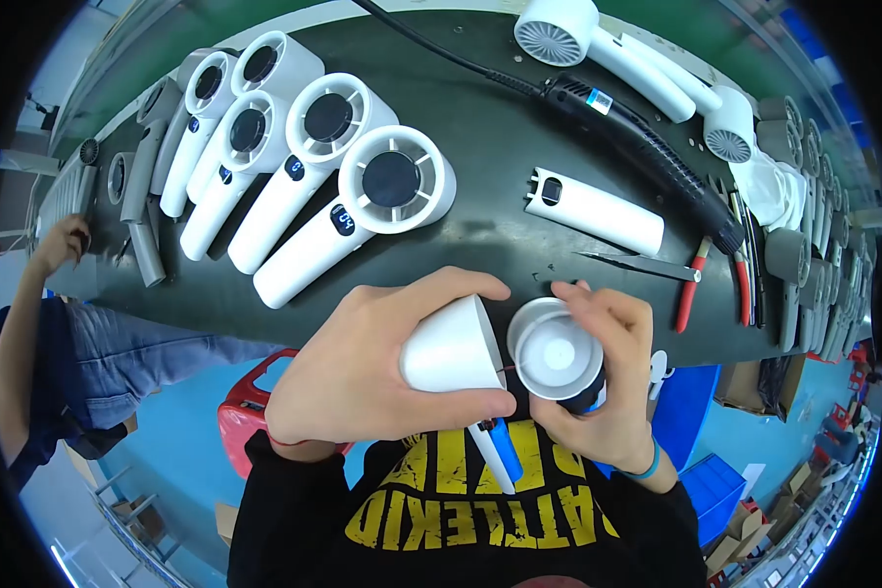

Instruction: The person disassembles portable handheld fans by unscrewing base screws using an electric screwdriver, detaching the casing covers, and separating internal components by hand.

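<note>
My left hand [348,367] is wrapped round a white cylindrical housing [453,345], its open end facing right. Below that hand hangs a narrow white part with a blue piece [503,449]. In my right hand [608,377] is a round white cup-like part [559,355], gripped between thumb and fingers, with something dark beneath it. A thin reddish wire spans the small gap between the two parts. Beyond my hands on the dark table [480,245] lie a white handle shell [595,210] and tweezers [642,265].
Several white handheld fans [314,211] lie at the back left. A black corded tool [642,147] crosses the back right, near red-handled pliers [693,289]. Grey fans [804,255] line the right edge. Another person's hand [64,242] rests at the far left.
</note>
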Action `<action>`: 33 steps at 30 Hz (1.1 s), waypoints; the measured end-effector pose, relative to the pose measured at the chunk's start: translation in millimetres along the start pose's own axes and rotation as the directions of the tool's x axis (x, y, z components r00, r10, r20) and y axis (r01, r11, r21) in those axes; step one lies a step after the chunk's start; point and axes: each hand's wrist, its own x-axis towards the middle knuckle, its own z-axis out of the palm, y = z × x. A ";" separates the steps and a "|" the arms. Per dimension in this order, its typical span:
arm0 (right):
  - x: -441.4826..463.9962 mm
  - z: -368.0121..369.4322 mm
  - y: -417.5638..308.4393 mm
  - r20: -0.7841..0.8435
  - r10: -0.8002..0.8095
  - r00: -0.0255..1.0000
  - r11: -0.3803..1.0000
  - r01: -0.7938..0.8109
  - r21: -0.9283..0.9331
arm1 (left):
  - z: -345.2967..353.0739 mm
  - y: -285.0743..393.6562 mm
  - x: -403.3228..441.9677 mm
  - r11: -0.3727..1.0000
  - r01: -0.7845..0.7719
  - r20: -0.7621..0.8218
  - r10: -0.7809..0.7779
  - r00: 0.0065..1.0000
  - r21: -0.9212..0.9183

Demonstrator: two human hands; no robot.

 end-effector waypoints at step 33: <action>33.1 -49.2 -44.3 0.234 0.090 0.968 0.852 0.047 -0.522 | 13.1 -12.5 5.3 0.985 -0.002 0.218 0.041 0.975 -0.173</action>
